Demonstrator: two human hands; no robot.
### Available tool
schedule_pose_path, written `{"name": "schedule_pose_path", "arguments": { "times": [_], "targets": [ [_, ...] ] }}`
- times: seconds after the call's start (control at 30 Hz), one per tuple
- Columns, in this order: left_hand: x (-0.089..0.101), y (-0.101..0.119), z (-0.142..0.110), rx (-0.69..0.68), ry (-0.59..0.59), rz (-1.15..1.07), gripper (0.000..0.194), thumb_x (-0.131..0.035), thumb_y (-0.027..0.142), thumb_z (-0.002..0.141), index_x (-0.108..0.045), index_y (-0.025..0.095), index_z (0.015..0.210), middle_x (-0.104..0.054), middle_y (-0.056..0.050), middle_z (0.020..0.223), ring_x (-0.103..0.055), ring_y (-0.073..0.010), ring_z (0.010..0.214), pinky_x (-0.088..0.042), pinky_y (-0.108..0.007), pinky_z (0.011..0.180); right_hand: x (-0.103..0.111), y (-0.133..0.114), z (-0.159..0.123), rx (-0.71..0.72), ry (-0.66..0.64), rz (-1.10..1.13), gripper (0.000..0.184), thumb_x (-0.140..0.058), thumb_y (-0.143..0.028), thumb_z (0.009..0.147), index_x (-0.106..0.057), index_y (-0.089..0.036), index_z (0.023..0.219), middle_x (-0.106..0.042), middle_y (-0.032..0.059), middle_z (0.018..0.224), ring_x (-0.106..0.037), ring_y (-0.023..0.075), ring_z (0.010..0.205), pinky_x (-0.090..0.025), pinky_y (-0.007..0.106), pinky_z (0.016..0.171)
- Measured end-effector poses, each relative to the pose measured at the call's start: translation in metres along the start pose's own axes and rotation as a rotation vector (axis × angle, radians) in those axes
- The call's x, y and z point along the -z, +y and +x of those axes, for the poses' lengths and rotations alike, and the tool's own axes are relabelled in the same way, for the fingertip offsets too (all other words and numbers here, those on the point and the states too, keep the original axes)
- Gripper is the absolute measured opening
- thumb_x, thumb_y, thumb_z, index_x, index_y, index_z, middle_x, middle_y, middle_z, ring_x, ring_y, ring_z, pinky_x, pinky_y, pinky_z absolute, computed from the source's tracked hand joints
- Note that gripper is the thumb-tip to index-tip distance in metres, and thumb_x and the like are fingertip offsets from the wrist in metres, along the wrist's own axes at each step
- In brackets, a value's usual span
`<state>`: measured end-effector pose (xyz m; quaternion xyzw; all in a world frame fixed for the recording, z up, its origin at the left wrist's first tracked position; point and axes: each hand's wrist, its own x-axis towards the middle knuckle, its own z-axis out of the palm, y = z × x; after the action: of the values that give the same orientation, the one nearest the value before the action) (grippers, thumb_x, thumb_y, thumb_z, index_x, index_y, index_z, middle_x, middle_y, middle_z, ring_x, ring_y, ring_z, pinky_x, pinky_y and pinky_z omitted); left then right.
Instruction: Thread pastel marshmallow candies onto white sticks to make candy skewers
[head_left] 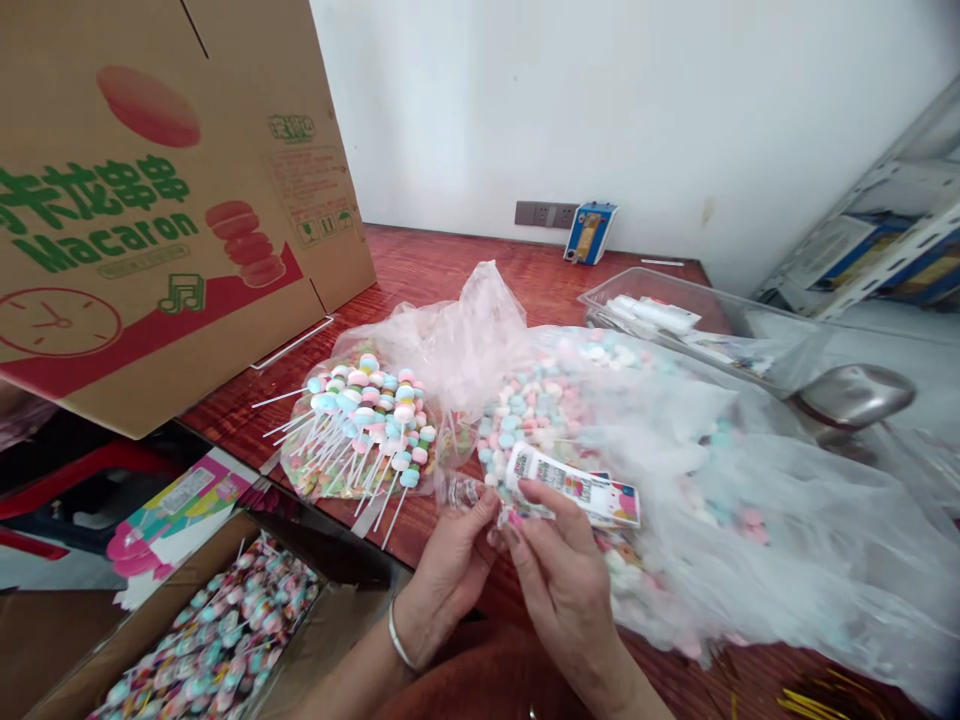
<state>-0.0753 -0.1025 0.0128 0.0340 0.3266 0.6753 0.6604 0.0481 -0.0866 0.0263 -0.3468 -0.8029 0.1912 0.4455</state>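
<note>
My left hand (456, 545), with a white bangle on the wrist, is closed with thumb and fingers on a small clear printed wrapper (465, 491). The fingertips of my right hand (570, 565) are pinched at the same spot, where a bit of pink shows; what lies between them is mostly hidden. Just beyond the right hand, a stack of printed labels (577, 487) rests on the candy. To the left, macaron-shaped marshmallow lollipops (367, 400) with white sticks are piled on a clear bag of coloured candy. Loose pastel marshmallows (525, 410) spill from a large clear plastic bag (795, 540).
A big macaron carton (172, 180) stands at the left. Below it, an open box (82, 655) holds many wrapped lollipops. Behind the bag are a clear tray (637, 283), a metal scoop (855, 395) and a blue box (590, 234). Gold twist ties (825, 700) lie lower right.
</note>
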Motion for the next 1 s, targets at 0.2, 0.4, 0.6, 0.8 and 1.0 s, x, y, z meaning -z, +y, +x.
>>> {"name": "schedule_pose_path", "arguments": {
  "times": [0.2,0.4,0.6,0.8,1.0],
  "targets": [
    [-0.001,0.002,-0.001,0.278,0.007,-0.288,0.013,-0.072,0.021,0.082,-0.068,0.01,0.089,-0.07,-0.005,0.09,-0.063,-0.0079,0.07,-0.051,-0.015,0.063,0.006,-0.011,0.008,0.21,0.001,-0.154,0.021,-0.065,-0.017,0.089,-0.062,-0.018,0.11,-0.058,0.0151,0.128,-0.054,0.0284,0.118,-0.04,0.052,0.102],
    [0.002,-0.002,-0.002,0.155,0.042,-0.261,0.012,-0.072,0.019,0.082,-0.07,0.012,0.091,-0.07,-0.004,0.087,-0.065,-0.0099,0.073,-0.053,-0.018,0.071,0.001,-0.013,0.014,0.141,-0.018,-0.138,0.012,-0.063,-0.016,0.089,-0.063,-0.017,0.101,-0.059,0.0159,0.125,-0.055,0.0276,0.116,-0.045,0.049,0.097],
    [0.007,0.003,0.0,0.034,-0.021,-0.185,0.015,-0.077,0.018,0.077,-0.069,0.012,0.088,-0.069,-0.001,0.08,-0.062,-0.0082,0.065,-0.052,-0.018,0.064,0.0,-0.007,0.01,0.087,-0.029,-0.089,0.014,-0.053,-0.009,0.091,-0.062,-0.019,0.096,-0.06,0.013,0.123,-0.056,0.0246,0.113,-0.047,0.047,0.096],
    [0.004,0.003,-0.002,-0.047,-0.007,-0.105,0.023,-0.082,0.015,0.071,-0.068,0.013,0.089,-0.068,-0.002,0.085,-0.062,-0.0096,0.072,-0.053,-0.021,0.071,-0.003,0.0,0.004,-0.019,-0.084,0.002,0.012,-0.054,-0.015,0.094,-0.064,-0.021,0.099,-0.058,0.0118,0.13,-0.056,0.0236,0.119,-0.047,0.044,0.099],
    [0.0,0.005,-0.004,-0.106,0.006,0.008,0.021,-0.082,0.02,0.072,-0.065,0.013,0.082,-0.06,0.003,0.07,-0.051,-0.0053,0.055,-0.048,-0.018,0.057,-0.001,0.005,0.004,0.019,0.054,-0.087,0.018,-0.053,-0.012,0.093,-0.065,-0.023,0.103,-0.067,0.0078,0.114,-0.061,0.0223,0.106,-0.044,0.047,0.099]
  ]
}}
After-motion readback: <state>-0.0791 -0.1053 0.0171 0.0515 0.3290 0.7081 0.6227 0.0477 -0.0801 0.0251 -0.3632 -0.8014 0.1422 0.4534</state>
